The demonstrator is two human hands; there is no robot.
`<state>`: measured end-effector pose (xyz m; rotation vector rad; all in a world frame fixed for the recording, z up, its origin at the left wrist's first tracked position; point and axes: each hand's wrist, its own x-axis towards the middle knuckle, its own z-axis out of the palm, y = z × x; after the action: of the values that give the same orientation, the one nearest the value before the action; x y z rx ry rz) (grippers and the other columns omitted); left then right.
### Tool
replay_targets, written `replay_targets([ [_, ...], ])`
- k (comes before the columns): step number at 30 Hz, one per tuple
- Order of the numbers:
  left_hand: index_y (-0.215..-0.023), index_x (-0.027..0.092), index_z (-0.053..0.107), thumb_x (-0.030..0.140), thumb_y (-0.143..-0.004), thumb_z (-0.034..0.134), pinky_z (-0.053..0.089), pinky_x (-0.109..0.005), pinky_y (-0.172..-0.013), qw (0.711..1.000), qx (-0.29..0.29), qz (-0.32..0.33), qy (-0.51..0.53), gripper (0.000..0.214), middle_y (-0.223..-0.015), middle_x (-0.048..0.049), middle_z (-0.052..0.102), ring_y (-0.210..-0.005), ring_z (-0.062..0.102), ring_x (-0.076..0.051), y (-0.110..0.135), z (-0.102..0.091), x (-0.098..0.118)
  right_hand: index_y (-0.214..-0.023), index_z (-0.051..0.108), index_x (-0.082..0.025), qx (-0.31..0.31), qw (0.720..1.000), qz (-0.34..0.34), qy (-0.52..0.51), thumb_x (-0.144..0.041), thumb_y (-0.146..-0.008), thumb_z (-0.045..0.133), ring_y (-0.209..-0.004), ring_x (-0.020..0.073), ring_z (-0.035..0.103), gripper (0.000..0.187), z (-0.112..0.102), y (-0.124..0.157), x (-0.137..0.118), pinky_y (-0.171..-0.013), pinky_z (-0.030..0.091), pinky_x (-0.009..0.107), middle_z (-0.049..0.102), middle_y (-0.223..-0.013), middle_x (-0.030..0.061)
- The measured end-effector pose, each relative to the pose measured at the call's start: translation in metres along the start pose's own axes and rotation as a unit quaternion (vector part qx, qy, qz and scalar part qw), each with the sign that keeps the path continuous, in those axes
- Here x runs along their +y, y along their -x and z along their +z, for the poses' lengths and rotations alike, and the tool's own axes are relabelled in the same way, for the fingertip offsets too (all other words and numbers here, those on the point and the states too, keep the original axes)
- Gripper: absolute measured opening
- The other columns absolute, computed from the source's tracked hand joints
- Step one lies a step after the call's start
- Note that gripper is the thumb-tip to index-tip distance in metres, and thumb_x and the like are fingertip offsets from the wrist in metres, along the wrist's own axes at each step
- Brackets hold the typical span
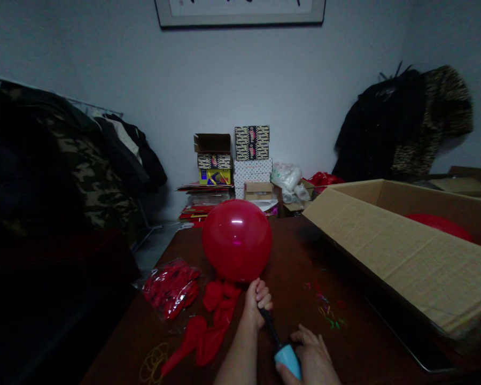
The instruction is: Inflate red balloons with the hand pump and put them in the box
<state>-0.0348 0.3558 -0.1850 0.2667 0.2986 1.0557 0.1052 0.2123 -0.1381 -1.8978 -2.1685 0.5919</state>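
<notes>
A large inflated red balloon (pixel 236 240) stands above the table, its neck at my left hand (pixel 258 302). That hand is closed round the neck and the tip of a hand-held balloon pump, so the joint is hidden. From my fist the pump's black shaft runs down to its light blue part (pixel 287 361). My right hand (pixel 315 357) holds this blue part between thumb and palm, with the other fingers partly stretched. Flat red balloons (pixel 210 337) lie left of my left forearm, beside a clear bag of red balloons (pixel 171 289).
An open cardboard box (pixel 401 251) with something red and rounded inside stands at the right. Small coloured bands (pixel 328 315) are scattered near it. Yellow rubber bands (pixel 154 363) lie front left. Stacked boxes (pixel 252 171) stand beyond the table; clothes (pixel 92 166) hang left.
</notes>
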Motion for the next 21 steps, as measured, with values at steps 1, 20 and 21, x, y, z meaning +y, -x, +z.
replay_targets([
  [1, -0.054, 0.021, 0.023, 0.032, -0.080, 0.057, 0.005, -0.018, -0.035, 1.000, 0.000, -0.001, 0.002, 0.044, -0.038, 0.0114, 0.014, -0.029, 0.010, -0.003, 0.000, 0.000, 0.000, -0.100, 0.067, -0.013, 0.003, 1.000, 0.000, -0.010, -0.050, -0.075, 0.048, -0.131, 0.0348, 0.035, 0.049, -0.005, -0.005, -0.006, -0.111, 0.017, 0.055, 0.056, -0.128, 0.0146],
  [20, -0.055, 0.021, 0.026, 0.038, -0.081, 0.056, 0.003, -0.020, -0.036, 0.999, -0.005, -0.025, -0.034, 0.044, -0.036, 0.0105, 0.019, -0.028, 0.011, -0.004, -0.002, -0.005, -0.003, -0.101, 0.067, -0.016, 0.027, 0.999, 0.018, 0.003, -0.047, -0.075, 0.050, -0.130, 0.0348, 0.037, 0.044, 0.014, -0.005, -0.008, -0.110, 0.016, 0.057, 0.062, -0.118, 0.0140],
  [21, -0.055, 0.021, 0.025, 0.038, -0.081, 0.056, 0.003, -0.020, -0.036, 0.999, -0.004, -0.024, -0.035, 0.044, -0.035, 0.0104, 0.019, -0.027, 0.010, -0.004, -0.002, -0.004, -0.003, -0.098, 0.068, -0.017, 0.029, 0.999, 0.020, 0.009, -0.047, -0.072, 0.053, -0.130, 0.0353, 0.038, 0.042, 0.019, -0.002, -0.004, -0.110, 0.016, 0.057, 0.063, -0.117, 0.0129],
])
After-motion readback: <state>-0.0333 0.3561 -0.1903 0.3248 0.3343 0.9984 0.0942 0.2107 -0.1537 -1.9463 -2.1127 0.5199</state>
